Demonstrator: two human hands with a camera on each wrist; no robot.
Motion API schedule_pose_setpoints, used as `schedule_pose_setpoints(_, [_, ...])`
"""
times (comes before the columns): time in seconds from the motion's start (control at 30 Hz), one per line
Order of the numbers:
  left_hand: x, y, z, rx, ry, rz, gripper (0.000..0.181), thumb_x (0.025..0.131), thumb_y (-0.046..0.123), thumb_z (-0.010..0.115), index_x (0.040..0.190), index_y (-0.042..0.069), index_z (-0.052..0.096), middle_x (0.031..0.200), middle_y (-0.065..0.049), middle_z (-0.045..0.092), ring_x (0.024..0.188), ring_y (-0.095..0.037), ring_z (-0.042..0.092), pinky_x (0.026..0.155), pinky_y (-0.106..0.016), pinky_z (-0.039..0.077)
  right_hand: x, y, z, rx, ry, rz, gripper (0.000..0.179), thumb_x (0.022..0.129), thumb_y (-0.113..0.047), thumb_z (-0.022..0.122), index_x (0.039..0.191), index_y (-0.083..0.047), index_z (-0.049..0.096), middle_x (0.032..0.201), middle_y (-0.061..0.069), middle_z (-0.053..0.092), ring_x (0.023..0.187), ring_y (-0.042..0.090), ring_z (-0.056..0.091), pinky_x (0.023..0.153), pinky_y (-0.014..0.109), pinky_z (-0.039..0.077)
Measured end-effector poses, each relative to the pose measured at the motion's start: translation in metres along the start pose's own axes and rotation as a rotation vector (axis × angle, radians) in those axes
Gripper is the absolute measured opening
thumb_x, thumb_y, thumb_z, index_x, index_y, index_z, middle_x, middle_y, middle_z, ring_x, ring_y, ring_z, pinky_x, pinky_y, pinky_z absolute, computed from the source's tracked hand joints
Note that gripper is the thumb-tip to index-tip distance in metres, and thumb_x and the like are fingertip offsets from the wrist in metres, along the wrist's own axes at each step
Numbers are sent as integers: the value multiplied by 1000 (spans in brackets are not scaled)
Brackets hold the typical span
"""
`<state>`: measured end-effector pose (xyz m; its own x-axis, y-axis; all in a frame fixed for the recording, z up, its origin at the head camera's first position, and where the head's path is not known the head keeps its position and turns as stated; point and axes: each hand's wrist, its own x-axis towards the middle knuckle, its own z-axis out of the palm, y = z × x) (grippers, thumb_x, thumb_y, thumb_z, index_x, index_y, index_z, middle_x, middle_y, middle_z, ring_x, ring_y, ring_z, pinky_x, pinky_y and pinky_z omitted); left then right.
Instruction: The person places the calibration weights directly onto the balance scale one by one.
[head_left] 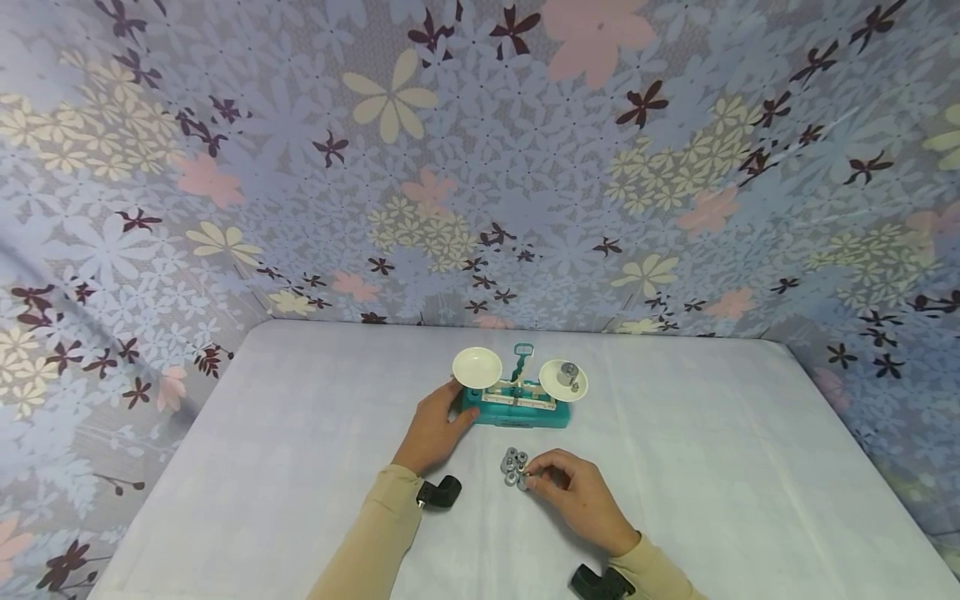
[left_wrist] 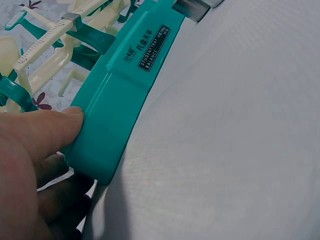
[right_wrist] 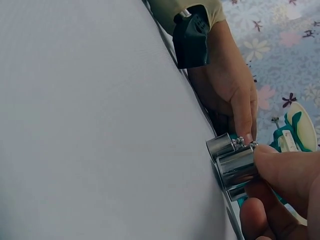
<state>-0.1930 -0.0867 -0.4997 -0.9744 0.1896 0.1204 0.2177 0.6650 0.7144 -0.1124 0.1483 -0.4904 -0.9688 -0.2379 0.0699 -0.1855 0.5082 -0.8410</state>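
Note:
A teal student tray balance (head_left: pixel 517 417) with two cream pans stands on the table. My left hand (head_left: pixel 433 427) grips the left end of its base, thumb (left_wrist: pixel 65 122) on the casing and fingers around the end. The left pan (head_left: pixel 477 367) is bare. On the right pan (head_left: pixel 550 387) sit a silver weight (head_left: pixel 567 372) and a smaller one (head_left: pixel 575 387). In front of the balance, several knobbed metal weights (head_left: pixel 510 467) stand bunched together. My right hand (head_left: pixel 581 493) pinches a weight at the right side of that bunch; its fingertips partly hide it. In the right wrist view, a shiny cylindrical weight (right_wrist: pixel 236 167) is beside the thumb.
A white cloth (head_left: pixel 300 467) covers the table. Behind it and at both sides hangs floral fabric (head_left: pixel 495 167). Black devices are worn at the left wrist (head_left: pixel 441 492) and right wrist (head_left: pixel 600 582).

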Motion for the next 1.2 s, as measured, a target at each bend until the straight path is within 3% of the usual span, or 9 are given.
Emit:
schedule_pose_setpoints(0.33, [-3, 3, -2, -16, 7, 16, 62, 92, 34, 56, 142, 5, 35, 142, -10, 41, 131, -23, 37, 109, -38, 31, -1, -6, -1, 21, 11, 20, 8, 81, -20, 71, 88, -22, 66, 75, -7, 58, 64, 10, 48, 56, 21, 42])
schedule_pose_setpoints(0.67, [-3, 2, -1, -19, -2, 2, 62, 92, 34, 57, 143, 7, 35, 143, -9, 40, 131, -22, 37, 109, -38, 30, -9, -40, -15, 49, -9, 4, 9, 84, -9, 68, 93, -8, 67, 79, 4, 62, 67, 16, 54, 59, 23, 48])
schedule_pose_setpoints(0.9, [-3, 2, -1, -14, 2, 5, 62, 92, 35, 57, 142, 6, 35, 143, -10, 40, 131, -23, 37, 109, -39, 30, -4, -23, -11, 87, 26, 21, 10, 83, -13, 69, 93, -11, 67, 78, 1, 62, 69, 16, 56, 59, 24, 49])
schedule_pose_setpoints(1.2, [-1, 1, -2, -2, 2, 11, 62, 92, 35, 56, 142, 6, 35, 143, -10, 40, 131, -22, 37, 109, -37, 31, 0, -9, -15, 95, 69, -84, 11, 84, -25, 68, 94, -20, 67, 78, -5, 61, 67, 13, 55, 51, 24, 48])
